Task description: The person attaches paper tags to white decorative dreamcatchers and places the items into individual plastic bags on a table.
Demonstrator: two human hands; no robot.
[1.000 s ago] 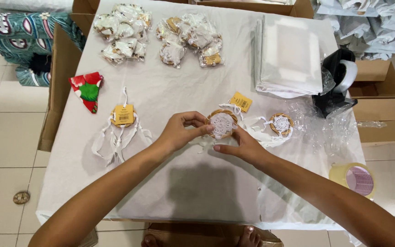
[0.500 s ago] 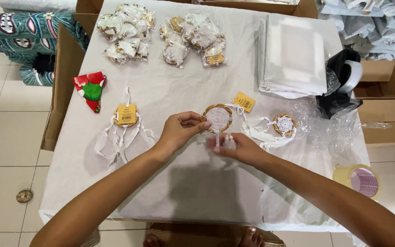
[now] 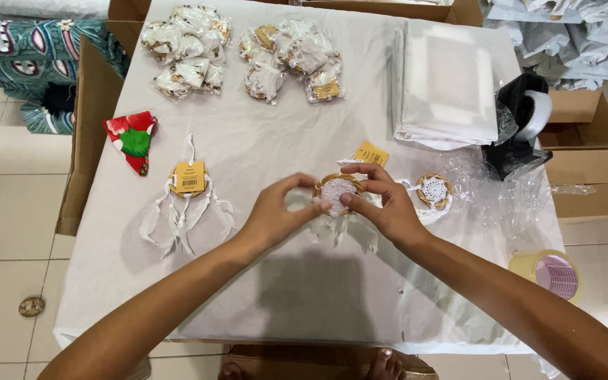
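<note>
We are looking down at a small dreamcatcher [image 3: 337, 190], a wooden ring with white lace inside, sitting just right of the frame's centre above a white-covered table [image 3: 276, 309]. Our left hand [image 3: 276, 214] is pinching its left edge and our right hand [image 3: 381, 204] is gripping its right side and top, both hands closing on it with white feathers trailing below. Just behind it we are seeing a yellow tag [image 3: 371, 153]. To its right a second small dreamcatcher [image 3: 433, 190] is lying beside crumpled clear plastic [image 3: 501, 190]. To the left, a larger dreamcatcher with a yellow label [image 3: 188, 179] is lying flat, with a red and green cloth piece [image 3: 132, 138] further left. Across the upper frame, bagged dreamcatchers [image 3: 248, 53] are resting in heaps, a stack of clear bags [image 3: 448, 84] is lying at upper right, and a black tape dispenser [image 3: 522, 127] is standing beside it. A tape roll [image 3: 549, 273] is sitting at lower right.
</note>
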